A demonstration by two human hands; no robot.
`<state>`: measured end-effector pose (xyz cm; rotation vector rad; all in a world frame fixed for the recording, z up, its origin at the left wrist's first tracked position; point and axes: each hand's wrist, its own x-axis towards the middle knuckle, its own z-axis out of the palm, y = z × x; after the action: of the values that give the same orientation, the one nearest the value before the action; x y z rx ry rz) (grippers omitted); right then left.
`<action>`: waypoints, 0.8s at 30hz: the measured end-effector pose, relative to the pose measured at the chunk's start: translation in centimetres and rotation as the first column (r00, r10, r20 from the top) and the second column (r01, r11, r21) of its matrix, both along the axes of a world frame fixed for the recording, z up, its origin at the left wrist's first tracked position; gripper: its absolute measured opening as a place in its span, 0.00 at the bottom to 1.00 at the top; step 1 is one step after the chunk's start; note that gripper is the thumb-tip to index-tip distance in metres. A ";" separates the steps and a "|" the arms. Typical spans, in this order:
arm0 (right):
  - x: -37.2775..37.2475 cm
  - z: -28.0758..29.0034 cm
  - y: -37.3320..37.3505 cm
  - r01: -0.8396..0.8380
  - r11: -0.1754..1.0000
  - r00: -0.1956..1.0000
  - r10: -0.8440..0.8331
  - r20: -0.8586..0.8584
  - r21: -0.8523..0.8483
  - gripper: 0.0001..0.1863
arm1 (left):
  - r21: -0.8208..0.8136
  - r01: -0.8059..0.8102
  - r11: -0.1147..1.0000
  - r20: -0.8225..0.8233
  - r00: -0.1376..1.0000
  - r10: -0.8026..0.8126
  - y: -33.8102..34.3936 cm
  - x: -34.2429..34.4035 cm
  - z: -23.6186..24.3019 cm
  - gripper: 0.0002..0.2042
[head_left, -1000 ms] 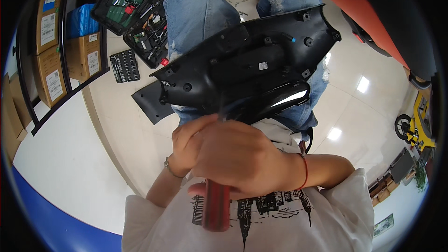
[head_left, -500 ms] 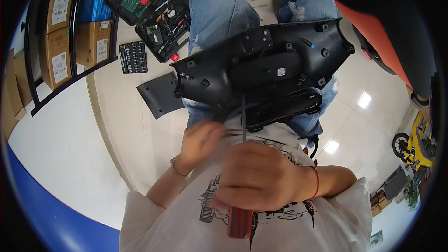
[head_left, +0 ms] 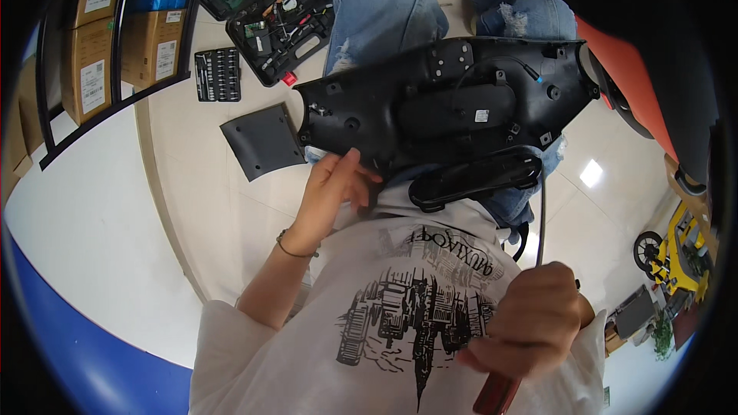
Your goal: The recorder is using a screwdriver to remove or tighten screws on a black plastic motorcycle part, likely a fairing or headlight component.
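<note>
- The screwdriver (head_left: 498,394) had been carried from the middle of the view out to the right; its red handle was wrapped by the right grip (head_left: 534,319), and its shaft was pointed forward, away from that grip.
- The shaft's far end was seen near the right end of the black oval part (head_left: 477,182), which was placed ahead and to the left of the right grip; whether contact was made could not be told.
- The left grip (head_left: 338,180) had been brought forward to the near left edge of the black panel (head_left: 442,119), its fingers partly curled; whether that edge was held or merely touched could not be made out.
- The panel was laid across the thighs (head_left: 384,19), inner side up, ahead of both grips.
- The two grips, close together a second earlier, were now set well apart; the tool was judged to have been cleared from the panel's near side, that stretch being left within reach of the left grip.
- To the left of the left grip, a dark flat plate (head_left: 264,142) was seen just beside the panel's end.
</note>
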<state>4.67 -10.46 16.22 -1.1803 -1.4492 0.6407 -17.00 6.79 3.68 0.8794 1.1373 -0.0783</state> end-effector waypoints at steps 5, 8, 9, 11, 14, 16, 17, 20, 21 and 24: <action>0.1 -1.4 -2.8 0.224 0.722 0.974 -0.156 0.161 -0.655 0.16 | 0.005 0.041 0.999 -0.014 0.999 -0.040 0.4 1.2 -0.4 0.30; 0.4 -4.3 -4.4 0.295 0.594 0.946 -0.074 0.315 -0.748 0.28 | -0.041 0.003 0.999 -0.001 1.000 -0.003 0.2 0.4 -0.9 0.22; 0.1 -5.1 -4.9 0.298 0.589 0.945 -0.072 0.319 -0.751 0.28 | -0.047 0.003 0.999 0.003 1.000 -0.003 0.2 0.5 -1.0 0.22; -0.5 -6.5 -5.7 0.366 0.567 0.916 -0.079 0.394 -0.738 0.30 | -0.046 -0.037 0.998 -0.029 0.999 0.036 0.2 0.7 -0.8 0.21; -1.2 -8.4 -6.1 0.402 0.623 0.893 -0.105 0.438 -0.671 0.30 | -0.044 -0.141 0.989 -0.006 0.990 0.141 -0.1 0.7 -1.1 0.19; -1.4 -8.8 -5.4 0.433 0.620 0.872 -0.103 0.479 -0.654 0.31 | -0.035 -0.156 0.987 -0.019 0.988 0.156 -0.1 1.2 -0.8 0.20; -1.4 -9.0 -5.2 0.461 0.618 0.850 -0.101 0.517 -0.637 0.31 | -0.025 -0.173 0.985 -0.034 0.985 0.172 -0.1 1.3 -0.7 0.20; -1.0 -9.4 -4.8 0.477 0.602 0.823 -0.050 0.566 -0.640 0.31 | -0.027 -0.147 0.989 -0.031 0.989 0.146 0.0 0.8 -1.1 0.20; -1.0 -9.5 -4.7 0.477 0.602 0.823 -0.051 0.565 -0.640 0.31 | -0.026 -0.146 0.989 -0.032 0.989 0.145 0.0 0.8 -1.1 0.20; -1.0 -9.9 -4.6 0.465 0.591 0.820 -0.007 0.572 -0.660 0.30 | -0.029 -0.149 0.988 -0.015 0.989 0.148 0.0 1.1 -0.9 0.21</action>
<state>3.64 -15.03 6.32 -2.3800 -1.4013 0.8302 -15.95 6.77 2.75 0.7662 1.2072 0.0215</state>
